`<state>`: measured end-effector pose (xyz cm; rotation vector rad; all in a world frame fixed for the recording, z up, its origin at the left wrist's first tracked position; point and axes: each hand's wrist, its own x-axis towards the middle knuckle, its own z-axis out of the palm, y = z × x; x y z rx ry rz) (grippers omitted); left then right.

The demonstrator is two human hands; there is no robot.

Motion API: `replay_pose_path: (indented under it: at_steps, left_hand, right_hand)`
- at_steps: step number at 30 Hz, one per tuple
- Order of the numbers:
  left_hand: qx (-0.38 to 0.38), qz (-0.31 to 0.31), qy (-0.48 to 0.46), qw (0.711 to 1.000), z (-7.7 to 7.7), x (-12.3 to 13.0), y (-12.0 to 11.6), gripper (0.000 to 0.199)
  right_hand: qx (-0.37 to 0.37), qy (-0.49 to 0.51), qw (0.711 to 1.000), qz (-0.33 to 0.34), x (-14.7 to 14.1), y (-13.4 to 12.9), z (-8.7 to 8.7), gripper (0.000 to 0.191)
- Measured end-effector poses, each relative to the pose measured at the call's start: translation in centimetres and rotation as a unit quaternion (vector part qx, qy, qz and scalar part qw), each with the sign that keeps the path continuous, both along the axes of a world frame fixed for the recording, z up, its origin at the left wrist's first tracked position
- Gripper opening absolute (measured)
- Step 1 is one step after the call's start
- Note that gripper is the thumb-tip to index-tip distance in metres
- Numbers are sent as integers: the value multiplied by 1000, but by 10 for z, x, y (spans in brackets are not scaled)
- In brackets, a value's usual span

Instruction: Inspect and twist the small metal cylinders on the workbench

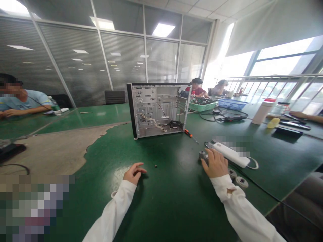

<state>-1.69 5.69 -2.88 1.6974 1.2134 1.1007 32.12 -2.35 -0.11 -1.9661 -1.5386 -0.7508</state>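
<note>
An open desktop computer case (168,101) stands upright on the green table, its bare metal inside facing me, with loose cables and a small black fan at its bottom. My left hand (133,173) hovers low over the table in front of it, fingers loosely stretched, nothing in them. A tiny metal piece (155,166), perhaps a nut, lies just right of those fingertips. My right hand (215,163) rests over a row of grey round pieces (241,182), thumb and fingers apart; its palm hides the middle of the row. An orange-handled screwdriver (188,133) lies by the case's lower right corner.
A white power strip-like bar (229,154) lies beyond my right hand, and a black cable runs right. Farther back are a green basket (204,106), a blue basket (232,105) and a white bottle (263,112). Several people sit around the table.
</note>
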Motion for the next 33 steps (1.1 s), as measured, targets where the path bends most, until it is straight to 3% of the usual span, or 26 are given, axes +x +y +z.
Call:
replay_pose_path:
  at_steps: [3, 7, 10, 12, 17, 21, 26, 29, 33]
  left_hand:
    - [0, 3, -6, 1000, 0, 0, 0, 35]
    - [2, 9, -17, 1000, -1, 0, 0, 35]
    - [0, 7, -25, 1000, -2, -1, 1, 36]
    - [-3, 8, -25, 1000, -3, -1, 1, 36]
    - [-6, 8, -25, 1000, -1, -1, 2, 35]
    - [-9, 10, -32, 999, 1, -1, 1, 34]
    - [-13, 10, -25, 1000, 1, 0, 1, 34]
    - [-6, 7, -29, 1000, 1, 0, 1, 34]
    - [-3, 6, -26, 1000, 0, -1, 1, 34]
  right_hand:
    - [-24, -20, 989, 145, -32, 0, 12, 34]
    - [-143, -15, 930, 338, -90, 13, 12, 42]
    - [-182, -15, 902, 392, -125, 35, 0, 46]
    - [-180, -26, 896, 406, -139, 51, -10, 36]
    - [-166, -57, 877, 447, -143, 62, -19, 26]
    - [-148, -68, 906, 390, -103, 38, -3, 23]
    - [-50, 2, 987, 152, -12, 11, 23, 18]
    - [-34, 19, 999, 33, 24, 6, 23, 16]
    - [-59, 1, 998, -25, 31, 5, 16, 12]
